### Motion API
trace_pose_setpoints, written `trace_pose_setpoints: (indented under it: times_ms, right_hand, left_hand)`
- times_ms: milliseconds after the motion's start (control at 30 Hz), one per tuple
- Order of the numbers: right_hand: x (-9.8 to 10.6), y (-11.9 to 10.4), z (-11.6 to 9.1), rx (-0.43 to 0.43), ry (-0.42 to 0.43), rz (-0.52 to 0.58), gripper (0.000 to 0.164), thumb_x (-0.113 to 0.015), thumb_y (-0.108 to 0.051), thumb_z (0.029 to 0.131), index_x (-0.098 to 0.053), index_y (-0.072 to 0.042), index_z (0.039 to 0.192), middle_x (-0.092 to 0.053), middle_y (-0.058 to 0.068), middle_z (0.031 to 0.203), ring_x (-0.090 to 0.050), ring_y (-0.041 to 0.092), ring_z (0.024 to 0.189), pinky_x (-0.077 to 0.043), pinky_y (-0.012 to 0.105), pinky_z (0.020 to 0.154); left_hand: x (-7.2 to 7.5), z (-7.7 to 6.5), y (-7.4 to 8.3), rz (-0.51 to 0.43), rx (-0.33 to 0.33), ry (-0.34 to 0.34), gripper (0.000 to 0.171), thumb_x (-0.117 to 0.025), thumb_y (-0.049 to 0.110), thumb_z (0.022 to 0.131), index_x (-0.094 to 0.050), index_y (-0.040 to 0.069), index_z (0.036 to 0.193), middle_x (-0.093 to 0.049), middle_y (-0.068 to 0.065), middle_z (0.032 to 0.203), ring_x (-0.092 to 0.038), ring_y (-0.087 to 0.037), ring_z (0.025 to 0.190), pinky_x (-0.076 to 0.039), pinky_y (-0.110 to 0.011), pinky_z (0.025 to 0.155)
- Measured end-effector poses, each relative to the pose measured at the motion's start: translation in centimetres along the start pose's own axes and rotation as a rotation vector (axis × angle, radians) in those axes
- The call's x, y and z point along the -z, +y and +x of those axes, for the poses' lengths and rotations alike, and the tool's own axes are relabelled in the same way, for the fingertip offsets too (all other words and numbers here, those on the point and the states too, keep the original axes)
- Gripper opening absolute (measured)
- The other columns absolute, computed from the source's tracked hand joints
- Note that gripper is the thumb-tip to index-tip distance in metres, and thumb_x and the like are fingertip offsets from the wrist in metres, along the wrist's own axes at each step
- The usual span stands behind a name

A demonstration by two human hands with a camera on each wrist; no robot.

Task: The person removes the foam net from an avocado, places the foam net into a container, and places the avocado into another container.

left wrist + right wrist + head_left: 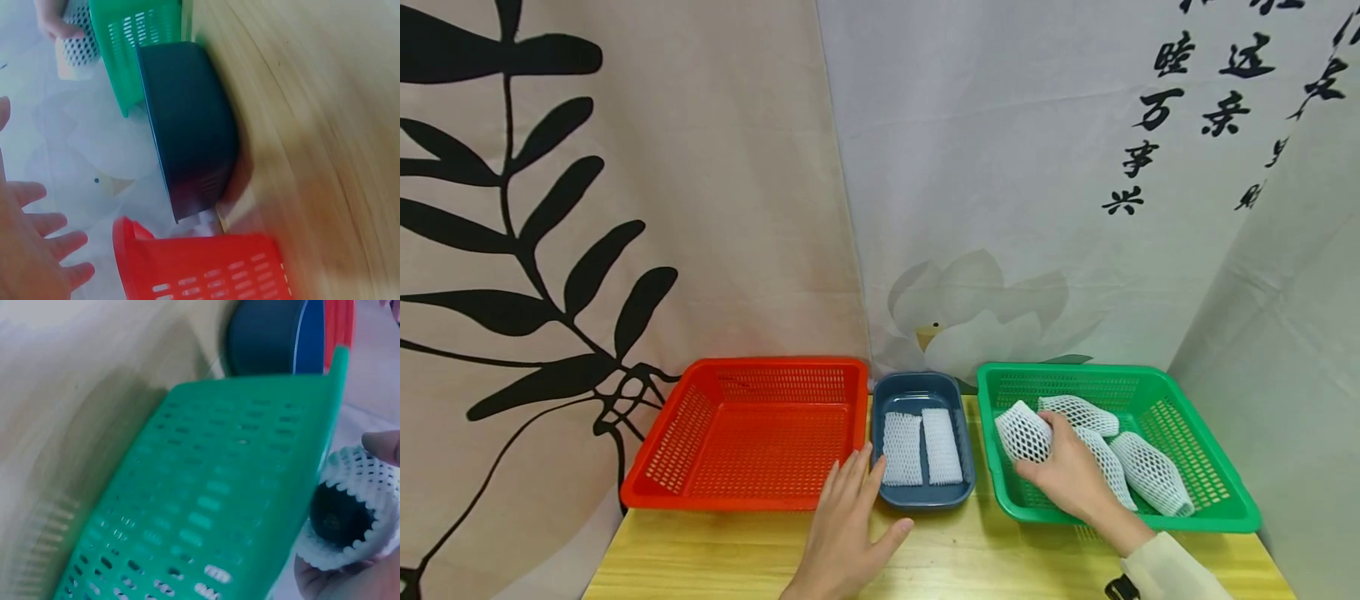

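My right hand [1071, 471] grips a white foam net sleeve [1025, 432] at the left side of the green basket [1213, 467]. In the right wrist view, a dark, rounded fruit-like thing [340, 515] shows through the sleeve's end, above the basket rim. More filled foam nets [1152, 473] lie in the green basket, one partly behind my hand. My left hand [847, 533], fingers straight and thumb spread, holds nothing. It hovers near the red basket [745, 504] and a dark blue tray [925, 497]. Two flat white foam nets [902, 450] lie side by side in that tray.
The three containers stand in a row on a wooden table [715, 554], with the tray between the baskets. A printed curtain [737, 208] hangs right behind them, and another cloth [1292, 333] closes off the right side.
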State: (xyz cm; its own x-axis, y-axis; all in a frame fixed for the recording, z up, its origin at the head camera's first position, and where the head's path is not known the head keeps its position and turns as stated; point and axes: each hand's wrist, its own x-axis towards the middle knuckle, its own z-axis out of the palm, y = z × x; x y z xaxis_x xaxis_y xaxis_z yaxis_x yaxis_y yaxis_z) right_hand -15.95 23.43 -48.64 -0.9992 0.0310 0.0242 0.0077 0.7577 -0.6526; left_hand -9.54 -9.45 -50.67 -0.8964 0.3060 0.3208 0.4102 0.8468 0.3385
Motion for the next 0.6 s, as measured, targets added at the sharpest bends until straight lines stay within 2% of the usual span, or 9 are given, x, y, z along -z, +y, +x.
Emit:
trace_pose_setpoints:
  times_ms: [200, 600]
  right_hand:
    - [-0.4, -1.3, -1.8, 0.094, 0.033, 0.028, 0.082, -0.081, -0.029, 0.069, -0.038, -0.009, 0.135, -0.056, 0.009, 0.110, -0.058, 0.020, 0.085, -0.048, 0.032, 0.064]
    - [-1.5, -2.8, -5.2, 0.281, 0.131, 0.000, 0.086, -0.087, -0.023, 0.058, -0.045, -0.014, 0.132, -0.056, -0.001, 0.115, -0.055, 0.014, 0.096, -0.049, 0.041, 0.078]
  left_hand:
    - [-0.1, -0.3, 0.5, -0.057, 0.015, -0.055, 0.079, -0.047, 0.066, 0.086, -0.032, 0.020, 0.148, -0.016, -0.003, 0.157, -0.023, -0.027, 0.139, -0.018, -0.052, 0.110]
    - [-1.0, -1.2, 1.3, -0.120, 0.008, -0.096, 0.073, -0.044, 0.066, 0.087, -0.037, 0.022, 0.146, -0.022, 0.000, 0.155, -0.032, -0.030, 0.134, -0.030, -0.058, 0.102]
